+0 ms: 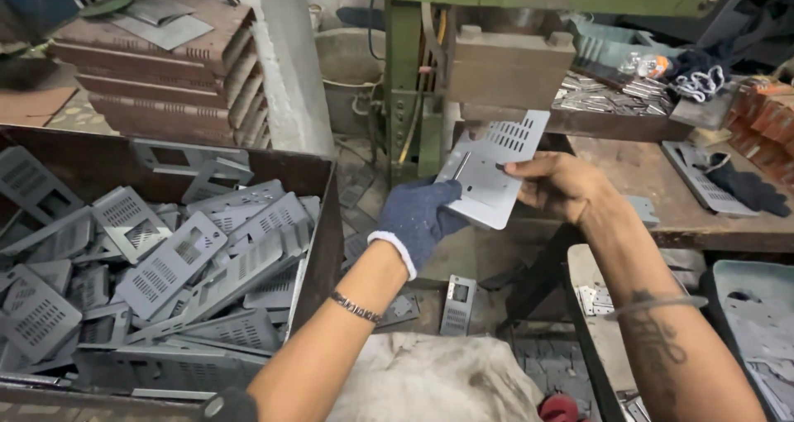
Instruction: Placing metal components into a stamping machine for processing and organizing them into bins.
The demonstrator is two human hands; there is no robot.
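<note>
Head view: a worn wooden bench (662,211) runs along my right, a green press frame (405,83) stands ahead, and a rusty bin (318,224) of grey perforated panels (165,265) sits at my left. My gloved left hand (418,218) grips the flat grey sheet-metal plate (496,170) at its lower left edge, fingers curled shut. My bare right hand (558,186) pinches its right edge, holding it in the air before the press.

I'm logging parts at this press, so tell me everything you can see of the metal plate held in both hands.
The metal plate is a flat, pale grey sheet, roughly rectangular, with rows of slots punched near its upper edge and a raised fold on its left side. It looks like thin painted steel. It is tilted, held in the air before the green press. The gloved left hand holds its lower left edge; the bare right hand pinches its right edge.
</note>
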